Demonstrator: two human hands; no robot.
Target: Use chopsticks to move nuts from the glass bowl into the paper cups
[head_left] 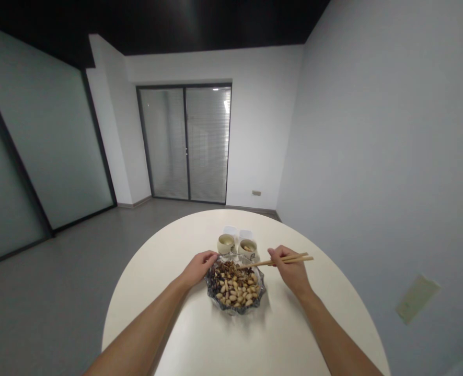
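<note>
Your left hand [199, 267] is curled closed on the far-left rim of the glass bowl [235, 309], which sits mid-desk [200, 334] directly in front of you. Your right hand [290, 269] is closed around a pair of wooden chopsticks [257, 264], gripping them about mid-length. Chopstick long axis: almost straight across the view. The butt ends jut out past the hand to your right, and the tips point to your left and slightly down, over the bowl's far rim. Too small to tell whether the tips pinch anything. Progress, as a judgement: early. The bowl is heaped with pale pistachios [237, 292] nearer you and darker pieces [221, 271] at the far side. Of the two small cups just behind the bowl, the right cup [248, 248] shows only a few pale bits. The contents of the left cup [226, 243] are unclear. Most of the bowl's contents are unmoved.
</note>
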